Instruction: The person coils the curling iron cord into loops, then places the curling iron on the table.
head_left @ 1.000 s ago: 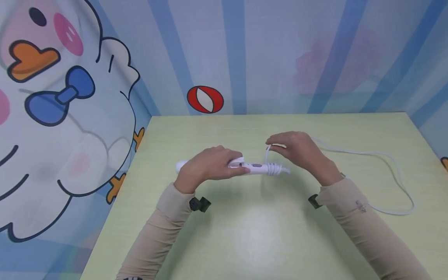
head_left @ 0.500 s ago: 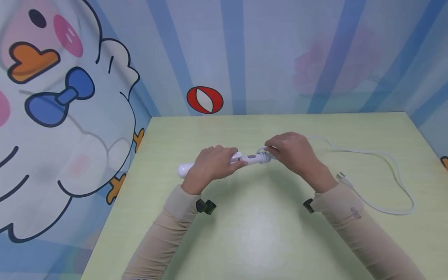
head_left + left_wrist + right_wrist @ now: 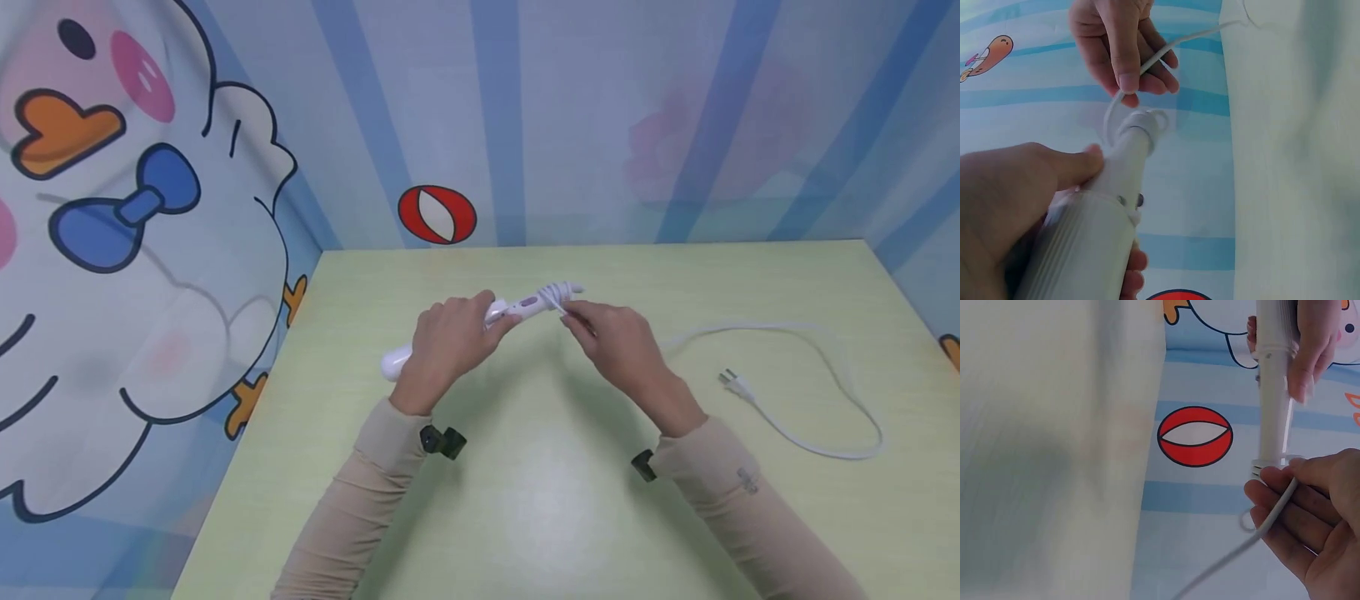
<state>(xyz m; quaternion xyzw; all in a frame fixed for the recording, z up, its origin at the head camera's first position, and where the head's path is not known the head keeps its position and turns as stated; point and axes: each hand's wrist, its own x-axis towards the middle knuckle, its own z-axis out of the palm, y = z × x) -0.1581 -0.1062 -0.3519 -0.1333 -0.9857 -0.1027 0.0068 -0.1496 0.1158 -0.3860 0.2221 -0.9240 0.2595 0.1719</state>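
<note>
My left hand [image 3: 452, 343] grips a white curling iron [image 3: 528, 307] round its middle, thumb along the body. The iron tilts up to the right, its rounded end at the lower left. Several turns of white cord [image 3: 555, 295] circle its handle end. Just to the right of them, my right hand [image 3: 626, 354] pinches the cord between thumb and fingers. In the right wrist view the cord [image 3: 1225, 557] runs across the right hand's fingers. The left wrist view shows the iron's ribbed part [image 3: 1079, 250] inside the left hand, whose fingers are partly hidden behind it.
The loose cord loops over the right side of the pale table [image 3: 525, 517] and ends in a two-pin plug [image 3: 737, 385]. Behind the table stands a blue striped wall [image 3: 570, 125]; a cartoon bird covers the left wall [image 3: 225, 208].
The left hand has raised the iron's handle end and tilted it upward. The right hand has carried the cord round the handle and now sits below the turns. The plug has come into sight.
</note>
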